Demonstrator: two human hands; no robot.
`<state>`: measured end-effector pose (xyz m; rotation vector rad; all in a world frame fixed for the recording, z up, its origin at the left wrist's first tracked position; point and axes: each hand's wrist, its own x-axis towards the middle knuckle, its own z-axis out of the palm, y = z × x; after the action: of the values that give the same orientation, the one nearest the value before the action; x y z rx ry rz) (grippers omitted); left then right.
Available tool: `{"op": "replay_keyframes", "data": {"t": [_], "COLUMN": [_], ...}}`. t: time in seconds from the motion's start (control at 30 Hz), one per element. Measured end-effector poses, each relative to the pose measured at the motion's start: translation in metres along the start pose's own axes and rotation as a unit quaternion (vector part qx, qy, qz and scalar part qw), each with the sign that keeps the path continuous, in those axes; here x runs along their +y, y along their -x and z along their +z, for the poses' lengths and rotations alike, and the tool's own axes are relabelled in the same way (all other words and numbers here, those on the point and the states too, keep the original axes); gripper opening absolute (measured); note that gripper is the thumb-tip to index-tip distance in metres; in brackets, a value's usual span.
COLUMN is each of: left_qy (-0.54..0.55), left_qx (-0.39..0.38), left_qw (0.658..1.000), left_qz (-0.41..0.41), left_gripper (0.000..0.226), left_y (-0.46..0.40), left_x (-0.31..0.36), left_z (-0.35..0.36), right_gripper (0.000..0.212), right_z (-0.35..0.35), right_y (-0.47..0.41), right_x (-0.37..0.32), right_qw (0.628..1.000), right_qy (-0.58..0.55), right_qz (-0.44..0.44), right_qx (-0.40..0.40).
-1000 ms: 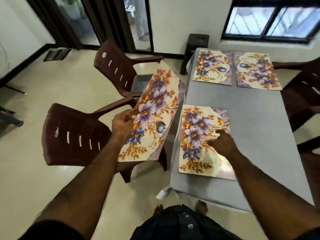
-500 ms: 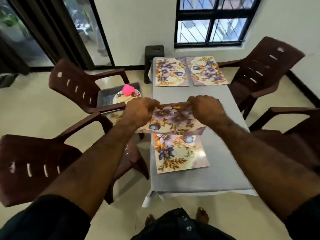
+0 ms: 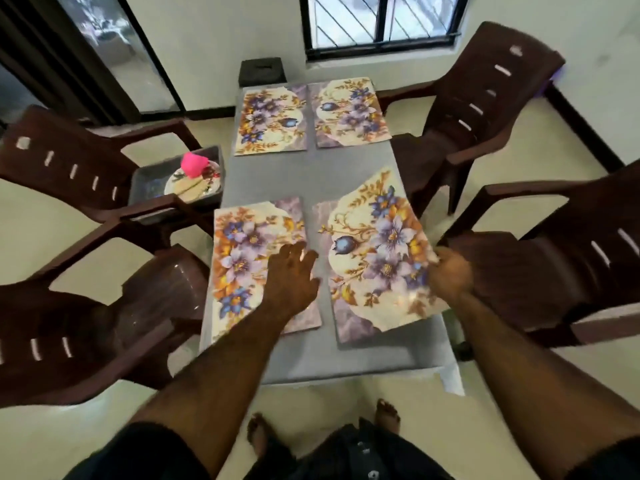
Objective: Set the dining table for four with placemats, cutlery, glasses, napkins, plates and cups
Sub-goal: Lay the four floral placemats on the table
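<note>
**Four floral placemats out, the last one not yet flat**

Four mats on the grey-clothed table [image 3: 298, 174]: two at the far end, side by side; two at the near end. Near-left placemat [image 3: 242, 258] lies flat. Near-right placemat [image 3: 374, 258] is skewed, its outer edge lifted and overhanging the table side toward the chair [image 3: 554, 265].

Right hand [image 3: 450, 277] pinches that mat at the middle of its outer long edge, fingers curled round it. Left hand [image 3: 292, 275] is spread, fingers straight, lying over the inner edge of the near-left mat, apparently steadying it.

Handling, as I judge it: thin, light sheet, laminated or plastic-coated; glossy glare near the bottom corner. It bends a little when held by one edge but keeps its shape, so semi-stiff, not cloth. Likely slides easily on the tablecloth. An edge pinch suits it; a flat palm to square it up.

Rectangular, printed purple-blue flowers, gold leaves, cream ground.

Grey tray [image 3: 145, 178] on the left chair seat carries a patterned plate [image 3: 207, 188] and pink cup [image 3: 194, 164].
</note>
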<state>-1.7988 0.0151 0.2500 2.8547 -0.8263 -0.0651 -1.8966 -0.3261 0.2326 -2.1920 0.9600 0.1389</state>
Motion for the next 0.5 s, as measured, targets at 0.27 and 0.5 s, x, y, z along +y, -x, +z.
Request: {"op": "replay_keyframes", "data": {"t": [0.27, 0.5], "left_qy": [-0.065, -0.061], "left_qx": [-0.233, -0.246], "left_qw": [0.969, 0.966], "left_qz": [-0.051, -0.044], "left_gripper": [0.088, 0.098], "left_y": [0.041, 0.027], "left_x": [0.042, 0.023], "left_z": [0.095, 0.104], "right_gripper": [0.066, 0.087], "right_z": [0.023, 0.033], "right_y": [0.003, -0.027], "right_x": [0.055, 0.052], "right_qw": [0.963, 0.882], "right_qy": [0.218, 0.381], "right_qz": [-0.109, -0.261], "right_qx": [-0.114, -0.090]}}
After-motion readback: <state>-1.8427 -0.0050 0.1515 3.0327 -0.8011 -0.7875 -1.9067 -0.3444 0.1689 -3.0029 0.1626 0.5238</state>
